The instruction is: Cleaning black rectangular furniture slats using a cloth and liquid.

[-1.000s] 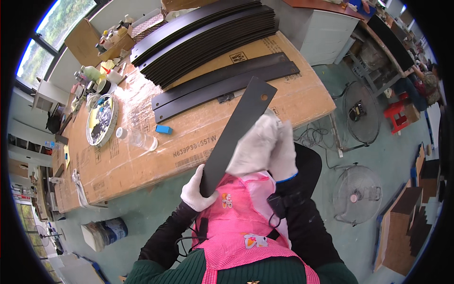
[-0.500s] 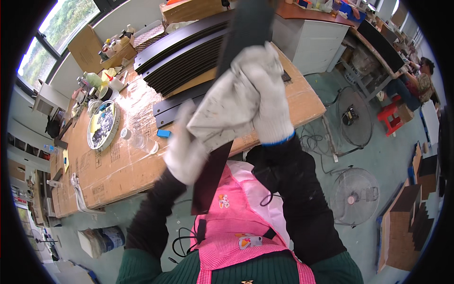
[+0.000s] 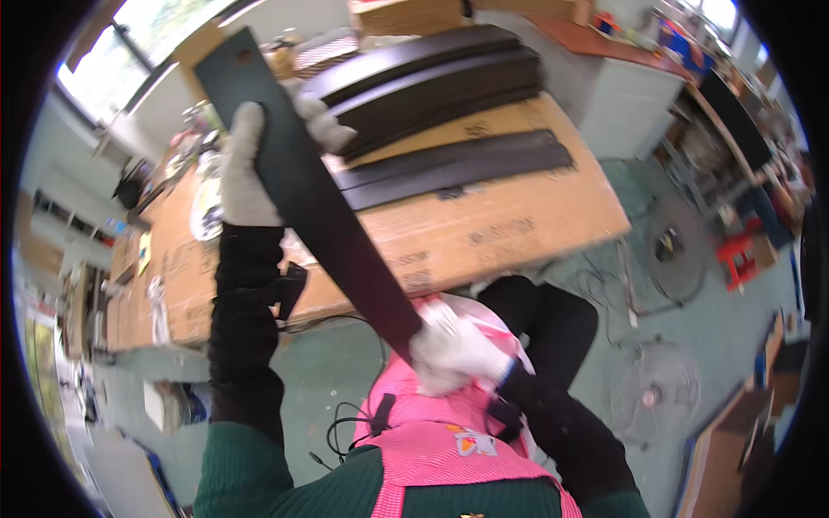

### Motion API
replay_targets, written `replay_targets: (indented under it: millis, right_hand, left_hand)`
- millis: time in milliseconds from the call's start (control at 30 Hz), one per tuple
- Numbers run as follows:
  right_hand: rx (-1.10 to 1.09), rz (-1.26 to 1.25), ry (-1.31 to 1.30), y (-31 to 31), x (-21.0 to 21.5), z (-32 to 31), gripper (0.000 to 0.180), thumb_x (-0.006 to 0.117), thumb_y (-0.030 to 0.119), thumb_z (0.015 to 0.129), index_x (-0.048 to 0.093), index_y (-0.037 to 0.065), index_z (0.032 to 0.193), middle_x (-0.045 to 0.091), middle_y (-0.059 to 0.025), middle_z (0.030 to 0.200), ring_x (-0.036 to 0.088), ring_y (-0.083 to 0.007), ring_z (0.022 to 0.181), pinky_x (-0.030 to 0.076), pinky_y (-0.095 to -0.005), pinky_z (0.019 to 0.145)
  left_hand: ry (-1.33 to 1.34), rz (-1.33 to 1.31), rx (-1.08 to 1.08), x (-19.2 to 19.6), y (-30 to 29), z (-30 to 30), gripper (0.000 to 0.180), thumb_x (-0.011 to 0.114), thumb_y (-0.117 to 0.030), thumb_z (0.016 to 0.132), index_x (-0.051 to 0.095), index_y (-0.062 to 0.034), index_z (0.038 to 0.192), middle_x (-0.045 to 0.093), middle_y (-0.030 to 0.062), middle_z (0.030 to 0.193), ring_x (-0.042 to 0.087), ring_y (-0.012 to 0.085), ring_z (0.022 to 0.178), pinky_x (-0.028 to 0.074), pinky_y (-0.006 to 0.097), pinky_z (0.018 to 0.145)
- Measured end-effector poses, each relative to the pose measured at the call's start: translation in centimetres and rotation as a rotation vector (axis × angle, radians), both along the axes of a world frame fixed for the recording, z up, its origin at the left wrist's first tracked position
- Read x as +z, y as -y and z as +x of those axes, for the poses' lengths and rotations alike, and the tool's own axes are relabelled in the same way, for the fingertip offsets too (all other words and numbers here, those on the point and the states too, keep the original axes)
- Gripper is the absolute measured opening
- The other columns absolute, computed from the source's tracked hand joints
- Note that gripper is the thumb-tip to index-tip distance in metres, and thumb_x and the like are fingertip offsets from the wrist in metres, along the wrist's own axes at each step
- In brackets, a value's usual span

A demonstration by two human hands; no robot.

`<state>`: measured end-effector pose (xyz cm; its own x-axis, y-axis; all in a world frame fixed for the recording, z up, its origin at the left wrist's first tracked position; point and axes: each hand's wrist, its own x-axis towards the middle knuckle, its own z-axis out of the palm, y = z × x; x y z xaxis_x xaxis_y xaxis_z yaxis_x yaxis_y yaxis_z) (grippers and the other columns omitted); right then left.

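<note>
I hold a long dark flat strip [image 3: 324,211] slantwise in front of me, its far end up to the left with a small slot near the tip. My left hand [image 3: 246,177], in a white glove, is wrapped round its upper part, with the thumb on the face and fingers showing past the far edge. At the near end, my white-gloved right hand [image 3: 458,350] is closed round the strip, close to the pink apron. Whitish fabric bunches there, blurred, and I cannot tell glove from cloth.
Similar dark strips [image 3: 440,104] lie stacked at the back of the cardboard-covered table [image 3: 492,233]. More dark strips [image 3: 466,164] lie in front of the stack. Floor fans [image 3: 661,393] and a red stool [image 3: 737,259] stand to the right. A white drawer cabinet [image 3: 635,108] is beyond the table.
My left hand has moved up and left to the strip's far part. My right hand has slid down to its near end. The strip now leans left, and the spread white cloth has bunched up or is hidden.
</note>
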<state>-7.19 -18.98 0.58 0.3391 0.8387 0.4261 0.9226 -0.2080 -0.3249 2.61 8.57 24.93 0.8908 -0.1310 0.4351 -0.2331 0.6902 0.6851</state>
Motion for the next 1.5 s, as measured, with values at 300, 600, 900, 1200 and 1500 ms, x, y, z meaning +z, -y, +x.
replay_targets:
  millis: [300, 600, 900, 1200, 1500]
  right_hand:
    - [-0.361, -0.127, -1.057, 5.8, -10.4, -5.1, 0.037, 0.079, 0.03, 0.086, 0.069, 0.007, 0.114, 0.072, -0.0079, 0.094, 0.072, -0.0211, 0.092, 0.058, -0.0348, 0.085]
    - [-0.507, 0.908, -1.712, 7.6, -4.8, -4.6, 0.037, 0.071, 0.001, 0.089, 0.061, 0.008, 0.124, 0.069, -0.0032, 0.113, 0.07, -0.0155, 0.102, 0.058, -0.0346, 0.095]
    - [-0.679, 1.136, -1.433, 11.3, -3.9, 0.9, 0.044, 0.073, -0.003, 0.087, 0.06, 0.006, 0.129, 0.068, -0.005, 0.119, 0.069, -0.019, 0.111, 0.056, -0.0373, 0.098]
    - [-0.938, 1.093, -1.252, 14.4, -1.6, 7.5, 0.048, 0.079, 0.002, 0.089, 0.061, 0.004, 0.133, 0.068, -0.0057, 0.128, 0.068, -0.0166, 0.115, 0.055, -0.0352, 0.1]
    - [-1.199, -0.195, -0.622, 16.0, 5.3, 19.8, 0.056, 0.063, 0.051, 0.102, 0.068, 0.002, 0.127, 0.067, -0.0202, 0.131, 0.068, -0.0316, 0.118, 0.054, -0.0451, 0.101]
  left_hand:
    - [-0.412, 0.102, -0.169, -13.7, 6.4, -6.0, 0.053, 0.065, -0.043, 0.104, 0.06, 0.0013, 0.133, 0.069, 0.0139, 0.107, 0.071, 0.0292, 0.1, 0.056, 0.054, 0.102]
    - [-0.062, -0.128, 0.156, -4.9, 5.1, 6.1, 0.053, 0.041, -0.051, 0.113, 0.06, -0.0018, 0.121, 0.068, 0.0145, 0.091, 0.069, 0.0356, 0.088, 0.058, 0.052, 0.093]
    - [-0.437, -0.056, 0.147, -7.6, 8.6, 15.2, 0.037, 0.06, -0.031, 0.11, 0.055, -0.0014, 0.131, 0.071, 0.0219, 0.118, 0.075, 0.0383, 0.105, 0.07, 0.048, 0.085]
    - [-0.401, -0.275, -0.105, -10.8, 7.9, 15.9, 0.032, 0.06, -0.024, 0.11, 0.059, 0.0024, 0.128, 0.071, 0.0279, 0.126, 0.073, 0.0425, 0.112, 0.07, 0.046, 0.089]
    - [0.012, -0.073, 0.089, -1.8, 2.2, 6.6, 0.033, 0.057, -0.024, 0.111, 0.059, -0.0002, 0.133, 0.071, 0.0193, 0.128, 0.073, 0.0361, 0.114, 0.066, 0.051, 0.095]
